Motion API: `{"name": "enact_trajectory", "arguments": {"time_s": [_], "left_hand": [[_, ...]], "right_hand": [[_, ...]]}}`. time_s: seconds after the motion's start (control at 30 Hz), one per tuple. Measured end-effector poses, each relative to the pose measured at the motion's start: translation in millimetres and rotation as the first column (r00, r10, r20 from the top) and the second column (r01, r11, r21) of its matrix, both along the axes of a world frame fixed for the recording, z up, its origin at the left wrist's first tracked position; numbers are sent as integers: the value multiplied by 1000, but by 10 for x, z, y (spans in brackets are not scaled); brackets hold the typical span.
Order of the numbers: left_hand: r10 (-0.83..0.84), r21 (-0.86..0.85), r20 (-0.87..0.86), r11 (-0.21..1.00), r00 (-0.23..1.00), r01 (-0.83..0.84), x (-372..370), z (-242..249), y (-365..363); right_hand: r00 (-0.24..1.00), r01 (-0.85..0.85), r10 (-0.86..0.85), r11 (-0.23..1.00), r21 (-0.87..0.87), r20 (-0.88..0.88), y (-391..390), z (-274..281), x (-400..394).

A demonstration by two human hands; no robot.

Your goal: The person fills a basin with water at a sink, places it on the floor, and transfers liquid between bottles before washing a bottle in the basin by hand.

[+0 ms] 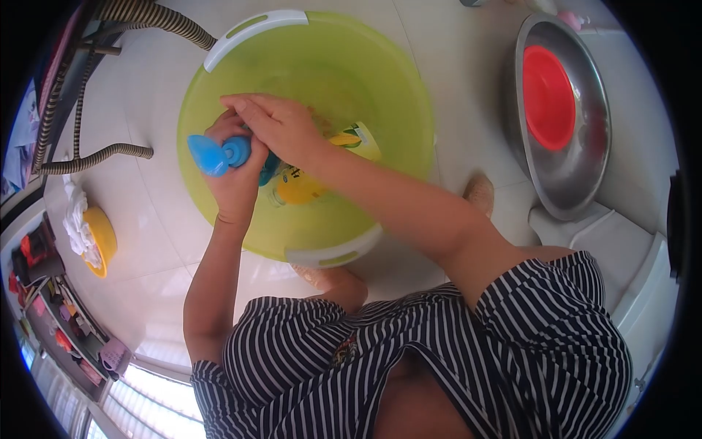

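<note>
My left hand (235, 172) is wrapped round the neck of a bottle with a blue pump top (210, 155), over the left part of a large green tub (395, 95). The bottle's body is mostly hidden below the hand. My right hand (281, 128) lies across the fingers of my left hand, its fingers extended and close together; whether it touches the bottle is hidden. Beneath my hands, inside the tub, a yellow bottle or pack (298, 188) with dark print shows, and a white and yellow labelled item (360, 140) is beside it.
A metal basin (594, 124) holding a red bowl (547, 99) stands at the right. At the left are a yellow basin (101, 238) with white cloth, striped curved tubing (110, 155) and a shelf of items (66, 329). My feet are by the tub's near side.
</note>
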State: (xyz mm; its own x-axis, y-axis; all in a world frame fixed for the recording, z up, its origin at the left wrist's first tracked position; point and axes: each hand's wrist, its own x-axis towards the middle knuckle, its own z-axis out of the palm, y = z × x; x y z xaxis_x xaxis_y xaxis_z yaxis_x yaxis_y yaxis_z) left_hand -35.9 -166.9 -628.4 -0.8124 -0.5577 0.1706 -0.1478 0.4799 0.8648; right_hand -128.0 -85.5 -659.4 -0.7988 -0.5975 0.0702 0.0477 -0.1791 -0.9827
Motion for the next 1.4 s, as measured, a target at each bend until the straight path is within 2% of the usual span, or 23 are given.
{"name": "enact_trajectory", "arguments": {"time_s": [0.07,0.1,0.13,0.17,0.27,0.4,0.5,0.57,0.6,0.67,0.77,0.8,0.87,0.9,0.97,1.0,1.03,1.1,1.17,1.2,1.27,1.3,1.4], "left_hand": [[20,-3,-206,1000,978,-21,21,-105,0],[21,-2,-200,1000,980,-21,16,-3,56],[120,203,-125,975,985,-93,-1,120,116],[202,392,-36,904,979,-172,-35,230,149],[208,268,48,939,977,-213,-109,326,105],[155,229,73,959,985,-168,-60,480,39],[187,251,-144,957,972,-147,-63,787,18],[244,240,-233,953,941,-188,-88,985,-51],[242,239,-234,953,942,-186,-92,1038,-64],[338,224,-271,933,902,-282,-103,1114,-92],[398,299,-288,901,871,-314,-117,1135,-133],[432,337,-282,880,856,-334,-116,1126,-112],[403,294,-249,898,881,-328,-92,1050,4],[372,246,-219,916,902,-318,-94,1014,44],[368,238,-223,919,903,-316,-108,975,50],[366,230,-224,921,903,-316,-106,955,49],[367,229,-224,920,903,-317,-109,914,32],[296,232,-237,942,925,-242,-148,772,-23],[252,241,-213,950,944,-199,-169,594,-78],[206,252,-183,955,961,-156,-162,513,-102],[208,243,-144,955,968,-169,-144,379,-138],[207,235,-108,956,972,-177,-137,319,-146],[213,245,-35,949,976,-199,-52,235,-122]], "right_hand": [[946,-246,260,965,92,-192,-20,-380,-181],[947,-248,261,965,91,-186,-13,-483,-200],[924,-338,303,932,128,233,-14,-575,-233],[744,-433,277,893,123,608,-16,-612,-253],[631,-480,204,861,169,749,-35,-703,-213],[673,-479,168,842,250,720,-99,-794,-188],[671,-421,64,853,308,739,-67,-753,-164],[373,-242,182,966,-94,910,-60,-749,-189],[374,-241,182,966,-94,909,-62,-726,-160],[278,125,252,947,-295,927,-73,-632,-43],[235,229,169,947,-224,957,-25,-409,49],[232,231,165,948,-219,959,0,-441,68],[435,-69,-209,962,264,876,30,-535,91],[436,-66,-210,962,264,875,26,-622,82],[858,-143,-208,783,606,470,11,-770,60],[855,-149,-206,782,606,476,16,-830,39],[943,-129,-106,761,636,317,18,-883,-13],[990,-97,6,745,660,139,-48,-872,-129],[921,327,-390,742,585,-20,-147,-852,-223],[922,323,-386,744,585,-19,-162,-933,-335],[813,541,-560,626,562,-159,-133,-1041,-564],[814,539,-559,625,564,-158,-141,-1066,-563],[877,116,-389,742,661,282,-152,-1099,-525]]}}
